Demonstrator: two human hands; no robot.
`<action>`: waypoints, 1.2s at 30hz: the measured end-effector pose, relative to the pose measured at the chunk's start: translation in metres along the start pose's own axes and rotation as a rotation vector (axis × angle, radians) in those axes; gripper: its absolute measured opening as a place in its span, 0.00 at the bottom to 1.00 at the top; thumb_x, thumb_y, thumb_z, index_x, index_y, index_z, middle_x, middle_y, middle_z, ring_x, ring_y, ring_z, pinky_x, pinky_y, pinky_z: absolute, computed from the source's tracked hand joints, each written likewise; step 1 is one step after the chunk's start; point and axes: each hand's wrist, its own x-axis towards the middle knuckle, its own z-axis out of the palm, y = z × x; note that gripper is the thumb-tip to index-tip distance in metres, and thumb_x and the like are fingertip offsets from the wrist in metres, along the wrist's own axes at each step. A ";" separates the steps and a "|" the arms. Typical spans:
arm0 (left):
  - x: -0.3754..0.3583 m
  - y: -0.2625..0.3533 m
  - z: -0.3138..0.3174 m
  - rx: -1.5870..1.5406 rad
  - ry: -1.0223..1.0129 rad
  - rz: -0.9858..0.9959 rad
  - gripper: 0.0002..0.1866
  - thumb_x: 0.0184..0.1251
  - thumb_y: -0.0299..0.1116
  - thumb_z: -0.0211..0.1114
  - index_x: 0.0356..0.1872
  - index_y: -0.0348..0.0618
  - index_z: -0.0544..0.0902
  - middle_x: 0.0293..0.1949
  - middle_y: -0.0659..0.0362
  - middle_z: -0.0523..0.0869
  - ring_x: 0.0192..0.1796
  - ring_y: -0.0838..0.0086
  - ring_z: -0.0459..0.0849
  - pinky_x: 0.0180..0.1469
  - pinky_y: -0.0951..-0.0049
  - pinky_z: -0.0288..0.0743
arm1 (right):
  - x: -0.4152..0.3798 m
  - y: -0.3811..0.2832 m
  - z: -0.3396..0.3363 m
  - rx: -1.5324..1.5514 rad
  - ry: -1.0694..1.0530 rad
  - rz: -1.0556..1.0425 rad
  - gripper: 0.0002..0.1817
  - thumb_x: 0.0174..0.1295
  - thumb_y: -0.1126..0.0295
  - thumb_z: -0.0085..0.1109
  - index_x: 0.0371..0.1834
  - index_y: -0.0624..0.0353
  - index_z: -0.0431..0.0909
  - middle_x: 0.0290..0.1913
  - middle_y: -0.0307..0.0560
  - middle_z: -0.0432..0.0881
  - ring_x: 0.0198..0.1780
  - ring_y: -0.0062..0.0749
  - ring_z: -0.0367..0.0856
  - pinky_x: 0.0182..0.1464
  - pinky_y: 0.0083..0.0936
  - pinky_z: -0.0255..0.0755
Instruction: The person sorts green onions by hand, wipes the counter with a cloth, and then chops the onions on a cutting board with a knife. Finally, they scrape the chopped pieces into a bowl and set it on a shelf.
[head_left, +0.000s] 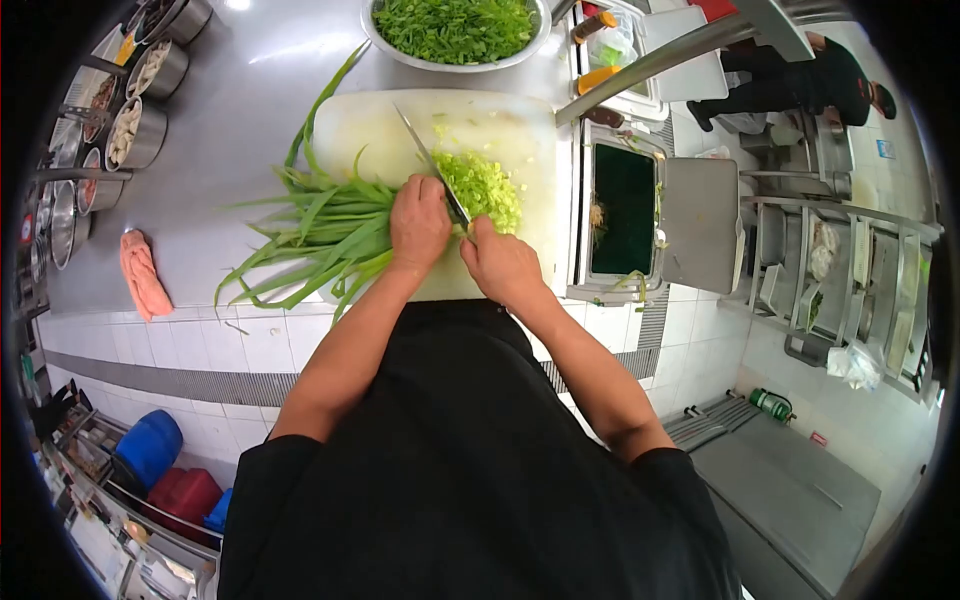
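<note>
My right hand (pixel 503 262) is wrapped round the handle of a kitchen knife (pixel 428 158), whose blade points away and to the left over a white cutting board (pixel 350 120). My left hand (pixel 419 222) presses down on a bunch of scallions (pixel 325 222), its fingers curled close beside the blade. Long leaves fan out to the left past the board's edge. Right of the blade lies a heap of pale green chopped pieces (pixel 482 190). Beyond the board stands a metal bowl (pixel 455 66) full of chopped greens (pixel 455 25).
An orange cloth (pixel 144 275) lies on the steel counter (pixel 215 180) at left, near several metal pots (pixel 138 135). At right is a dark green-lined bin (pixel 622 210) below a metal rail (pixel 655 62). Another person (pixel 810 85) stands at far right.
</note>
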 end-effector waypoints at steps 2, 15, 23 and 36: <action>0.003 0.001 0.000 -0.002 0.004 -0.021 0.06 0.61 0.22 0.62 0.37 0.41 0.75 0.39 0.49 0.77 0.43 0.49 0.79 0.46 0.51 0.75 | -0.014 -0.008 -0.029 0.015 -0.106 -0.011 0.15 0.75 0.60 0.54 0.45 0.63 0.69 0.25 0.65 0.84 0.30 0.68 0.85 0.38 0.61 0.76; 0.005 0.000 0.004 0.037 0.007 -0.016 0.05 0.63 0.23 0.61 0.37 0.42 0.75 0.38 0.50 0.77 0.42 0.49 0.79 0.46 0.51 0.75 | -0.002 0.010 0.006 0.037 -0.056 0.055 0.16 0.75 0.58 0.54 0.48 0.63 0.71 0.27 0.66 0.85 0.32 0.65 0.86 0.40 0.59 0.78; 0.028 0.014 -0.013 0.192 -0.113 0.034 0.05 0.65 0.25 0.61 0.40 0.42 0.78 0.40 0.49 0.80 0.47 0.49 0.82 0.62 0.51 0.76 | 0.002 0.020 0.010 0.054 -0.033 0.084 0.17 0.75 0.57 0.54 0.50 0.62 0.70 0.30 0.64 0.86 0.35 0.64 0.87 0.40 0.57 0.78; 0.002 0.005 -0.021 0.184 -0.032 0.178 0.12 0.56 0.25 0.66 0.42 0.42 0.79 0.43 0.52 0.82 0.46 0.52 0.81 0.55 0.53 0.74 | -0.017 -0.007 -0.066 0.070 -0.220 0.114 0.20 0.77 0.55 0.50 0.54 0.64 0.71 0.34 0.68 0.87 0.38 0.68 0.86 0.45 0.58 0.77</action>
